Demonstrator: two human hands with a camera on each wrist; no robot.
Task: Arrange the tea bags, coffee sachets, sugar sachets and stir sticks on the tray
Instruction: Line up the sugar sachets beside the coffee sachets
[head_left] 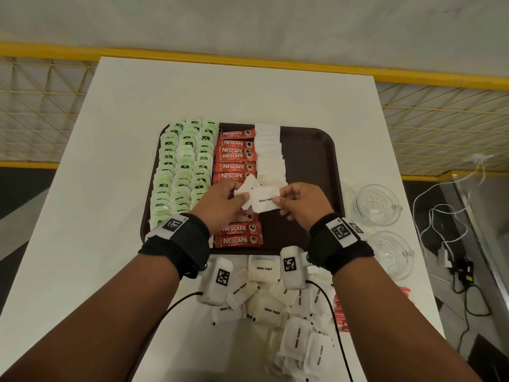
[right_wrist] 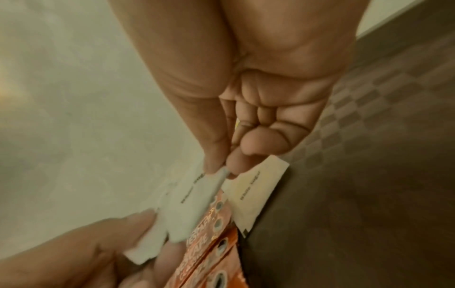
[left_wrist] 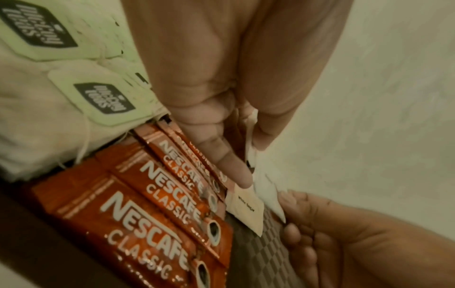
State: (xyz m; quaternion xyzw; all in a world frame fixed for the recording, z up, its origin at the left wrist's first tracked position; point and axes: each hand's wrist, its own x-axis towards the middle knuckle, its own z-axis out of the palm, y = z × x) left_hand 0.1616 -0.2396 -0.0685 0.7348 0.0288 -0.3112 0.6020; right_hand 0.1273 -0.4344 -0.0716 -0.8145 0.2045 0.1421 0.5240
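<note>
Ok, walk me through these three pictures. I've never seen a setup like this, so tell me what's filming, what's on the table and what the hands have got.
No machine here: a person works with bare hands and wears three cameras. The wide picture comes from the head, looking down; the two close-ups come from cameras strapped to each wrist, looking along the fingers.

On the white table lies a dark brown tray. On it, from the left: rows of green tea bags, a column of red coffee sachets, then a column of white sugar sachets. More loose sugar sachets lie on the table nearer the person, and two glass cups stand to the tray's right.

The left hand holds a small bunch of white sachets, and the right hand pinches the edge of one held sugar sachet from it, above the tray.
</note>
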